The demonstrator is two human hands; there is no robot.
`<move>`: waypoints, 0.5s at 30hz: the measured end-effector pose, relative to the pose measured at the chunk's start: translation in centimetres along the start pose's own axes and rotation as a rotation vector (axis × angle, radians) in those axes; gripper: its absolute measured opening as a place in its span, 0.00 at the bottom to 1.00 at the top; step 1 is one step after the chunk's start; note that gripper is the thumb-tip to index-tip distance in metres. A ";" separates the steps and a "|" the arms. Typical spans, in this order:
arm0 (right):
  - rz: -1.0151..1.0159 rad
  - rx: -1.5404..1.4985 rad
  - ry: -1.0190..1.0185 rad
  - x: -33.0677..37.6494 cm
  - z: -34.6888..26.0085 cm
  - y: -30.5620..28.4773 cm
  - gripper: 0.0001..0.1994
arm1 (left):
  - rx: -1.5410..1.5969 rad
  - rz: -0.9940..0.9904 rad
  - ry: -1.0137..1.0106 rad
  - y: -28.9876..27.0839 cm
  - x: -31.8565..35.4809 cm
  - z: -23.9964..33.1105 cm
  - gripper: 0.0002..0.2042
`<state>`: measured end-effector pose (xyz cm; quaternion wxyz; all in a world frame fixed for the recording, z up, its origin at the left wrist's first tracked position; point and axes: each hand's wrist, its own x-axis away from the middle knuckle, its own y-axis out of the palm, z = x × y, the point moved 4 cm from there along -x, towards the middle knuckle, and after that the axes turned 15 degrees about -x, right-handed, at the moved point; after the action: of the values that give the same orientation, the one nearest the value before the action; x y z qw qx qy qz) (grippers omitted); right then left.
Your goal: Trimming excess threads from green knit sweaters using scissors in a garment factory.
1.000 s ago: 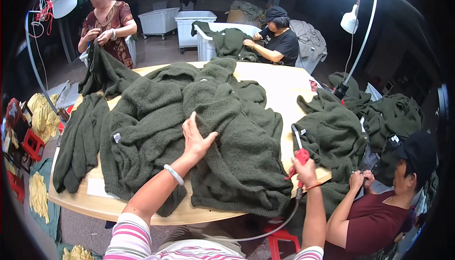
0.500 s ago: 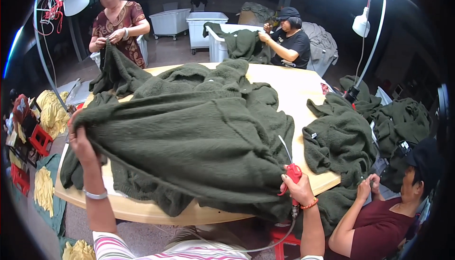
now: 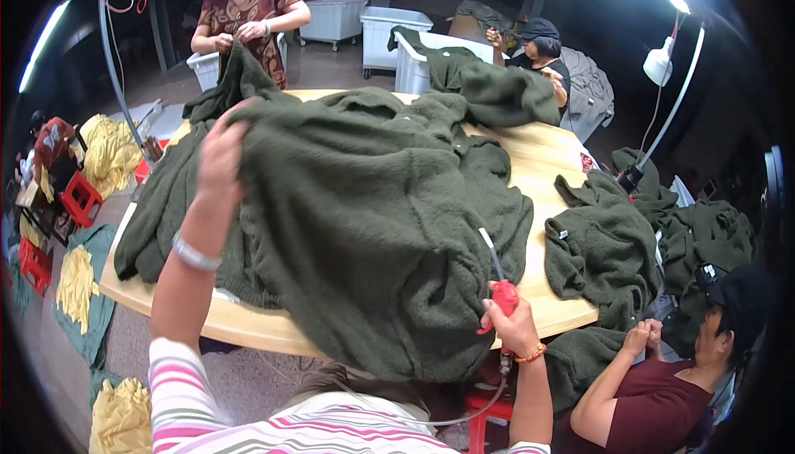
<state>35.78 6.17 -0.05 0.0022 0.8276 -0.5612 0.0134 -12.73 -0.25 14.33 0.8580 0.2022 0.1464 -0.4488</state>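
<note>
A dark green fuzzy knit garment (image 3: 348,205) spans the space in front of me, its upper left end raised and its lower part hanging over the table's near edge. My left hand (image 3: 222,156), smeared by motion, grips that raised end. Closed around a red air blow gun (image 3: 503,295) is my right hand (image 3: 515,327), beside the garment's lower right side. The gun's thin nozzle points up and away, and a clear hose (image 3: 476,412) runs from its bottom. Whether my right fingers also pinch the cloth is hidden.
More green garments lie on the pale wooden table (image 3: 563,313). A standing person (image 3: 252,15) at far left, another person (image 3: 538,52) at far right and a seated person (image 3: 662,396) at near right handle green cloth. A lamp pole (image 3: 675,89) rises at right; white bins (image 3: 397,36) stand behind.
My left hand has moved right and away, lifting and swinging the garment's end with it. The view has shifted slightly. The far-right person's garment has swung out over the table.
</note>
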 end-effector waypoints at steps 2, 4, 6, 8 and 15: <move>0.072 -0.010 0.005 1.1 -0.7 -0.7 0.18 | 0.017 -0.225 -0.044 9.5 -1.4 2.5 0.15; 0.128 -0.019 -0.080 2.4 -1.6 -1.0 0.18 | -0.005 -0.322 -0.029 17.6 -2.7 4.6 0.13; 0.208 0.101 -0.012 4.5 -2.3 -2.4 0.18 | -0.092 -0.290 0.177 24.0 -3.6 6.8 0.15; 0.237 0.135 0.001 6.1 -2.7 -2.7 0.19 | -0.230 -0.100 0.301 27.7 -5.1 6.4 0.39; 0.354 0.125 0.038 11.4 -0.6 -6.8 0.18 | -0.677 -0.741 0.500 27.6 6.2 -6.2 0.45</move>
<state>46.27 -1.88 0.87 -0.0409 0.7139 -0.6961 0.0640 13.16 12.57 12.17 0.5993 -0.0492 0.5426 -0.5865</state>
